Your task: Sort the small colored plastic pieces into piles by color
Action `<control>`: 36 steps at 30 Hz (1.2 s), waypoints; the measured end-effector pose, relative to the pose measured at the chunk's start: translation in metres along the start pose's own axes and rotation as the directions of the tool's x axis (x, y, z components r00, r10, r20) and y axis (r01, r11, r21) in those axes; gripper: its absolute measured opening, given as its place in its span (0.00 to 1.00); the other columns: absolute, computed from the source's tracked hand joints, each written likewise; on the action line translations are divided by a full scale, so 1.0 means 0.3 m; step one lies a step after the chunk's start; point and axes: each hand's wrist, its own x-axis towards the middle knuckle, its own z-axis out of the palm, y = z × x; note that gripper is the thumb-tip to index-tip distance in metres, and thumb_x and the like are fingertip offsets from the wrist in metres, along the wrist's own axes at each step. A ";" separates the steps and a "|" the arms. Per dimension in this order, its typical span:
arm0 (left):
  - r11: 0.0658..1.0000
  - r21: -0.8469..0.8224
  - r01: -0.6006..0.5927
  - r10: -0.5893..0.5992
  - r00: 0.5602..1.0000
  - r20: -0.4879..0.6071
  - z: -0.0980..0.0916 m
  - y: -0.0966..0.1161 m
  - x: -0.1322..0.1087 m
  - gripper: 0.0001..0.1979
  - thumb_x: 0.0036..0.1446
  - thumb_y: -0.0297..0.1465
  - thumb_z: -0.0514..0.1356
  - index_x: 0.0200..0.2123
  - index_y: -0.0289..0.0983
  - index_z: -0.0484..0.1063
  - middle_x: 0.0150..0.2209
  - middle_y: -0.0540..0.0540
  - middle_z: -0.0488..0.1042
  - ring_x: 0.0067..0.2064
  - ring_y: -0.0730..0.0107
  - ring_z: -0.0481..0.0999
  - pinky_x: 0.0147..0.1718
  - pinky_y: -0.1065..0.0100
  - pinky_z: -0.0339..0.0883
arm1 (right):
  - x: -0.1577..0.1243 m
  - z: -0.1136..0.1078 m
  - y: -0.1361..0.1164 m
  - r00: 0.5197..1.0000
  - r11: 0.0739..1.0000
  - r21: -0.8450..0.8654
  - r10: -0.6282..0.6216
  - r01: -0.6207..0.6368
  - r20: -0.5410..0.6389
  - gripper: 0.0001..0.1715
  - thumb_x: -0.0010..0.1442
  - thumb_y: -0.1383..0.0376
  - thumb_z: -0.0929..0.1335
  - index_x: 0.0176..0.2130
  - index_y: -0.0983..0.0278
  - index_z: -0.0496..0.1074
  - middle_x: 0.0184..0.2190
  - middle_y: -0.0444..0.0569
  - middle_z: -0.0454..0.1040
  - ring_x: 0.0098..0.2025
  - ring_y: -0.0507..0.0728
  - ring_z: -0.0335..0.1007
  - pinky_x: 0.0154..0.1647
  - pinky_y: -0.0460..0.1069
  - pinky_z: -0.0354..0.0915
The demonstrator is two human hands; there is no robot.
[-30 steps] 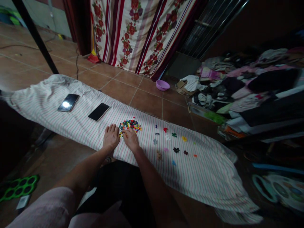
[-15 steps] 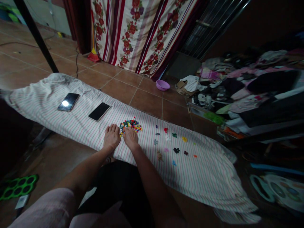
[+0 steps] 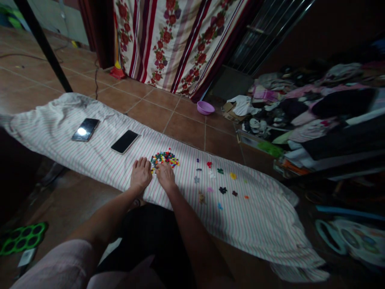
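1. A heap of small multicoloured pieces (image 3: 170,157) lies on the striped-cloth-covered counter (image 3: 249,224), just ahead of both hands.
2. The left hand (image 3: 141,173) rests at the heap's left edge, fingers together and bent; whether its grip has anything in it, I cannot tell.
3. The right hand (image 3: 165,175) is at the heap's near side with fingers curled; its fingertips are too small and hidden to show whether its grip is loose or pinching a piece.
4. To the right lie small single-colour clusters, among them red (image 3: 209,164), yellow (image 3: 233,176) and black (image 3: 223,190).
5. The pieces look very light, hard and probably smooth, so likely to roll or slip; they seem unlikely to break. A thumb-and-forefinger pinch across the sides of one piece should suit.
6. No brand or writing is readable, on the dark phone (image 3: 125,141) or elsewhere.
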 end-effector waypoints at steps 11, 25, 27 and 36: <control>1.000 0.014 -0.016 0.016 1.000 -0.024 0.012 -0.005 -0.002 0.16 0.63 0.30 0.48 0.49 0.34 0.70 0.57 0.35 0.72 0.62 0.49 0.66 0.61 0.50 0.54 | -0.002 -0.003 -0.009 0.999 0.999 0.040 0.005 -0.003 -0.050 0.11 0.67 0.67 0.63 0.43 0.60 0.75 0.44 0.50 0.75 0.47 0.56 0.70 0.47 0.48 0.63; 0.999 -0.042 -0.009 0.009 1.000 -0.001 -0.010 -0.004 -0.003 0.17 0.62 0.30 0.48 0.49 0.32 0.71 0.57 0.32 0.71 0.62 0.49 0.65 0.61 0.48 0.54 | -0.066 0.018 0.036 0.965 0.947 0.322 0.074 0.012 -0.253 0.14 0.64 0.70 0.63 0.47 0.59 0.73 0.43 0.47 0.76 0.47 0.55 0.72 0.50 0.49 0.66; 0.999 -0.043 -0.021 0.021 1.000 -0.011 -0.008 -0.007 -0.004 0.17 0.62 0.30 0.48 0.49 0.32 0.71 0.57 0.31 0.71 0.62 0.48 0.65 0.61 0.48 0.54 | -0.089 0.025 0.057 0.949 0.937 0.348 0.116 -0.007 -0.293 0.14 0.64 0.70 0.64 0.46 0.59 0.74 0.43 0.47 0.76 0.46 0.55 0.72 0.50 0.49 0.67; 0.999 -0.031 -0.006 0.006 1.000 0.007 -0.019 0.000 -0.003 0.18 0.62 0.30 0.48 0.49 0.33 0.71 0.57 0.32 0.71 0.62 0.48 0.65 0.60 0.47 0.55 | -0.213 0.003 0.286 0.820 0.876 0.481 0.283 -0.010 -0.498 0.16 0.59 0.69 0.61 0.41 0.62 0.76 0.38 0.50 0.77 0.39 0.55 0.73 0.45 0.49 0.70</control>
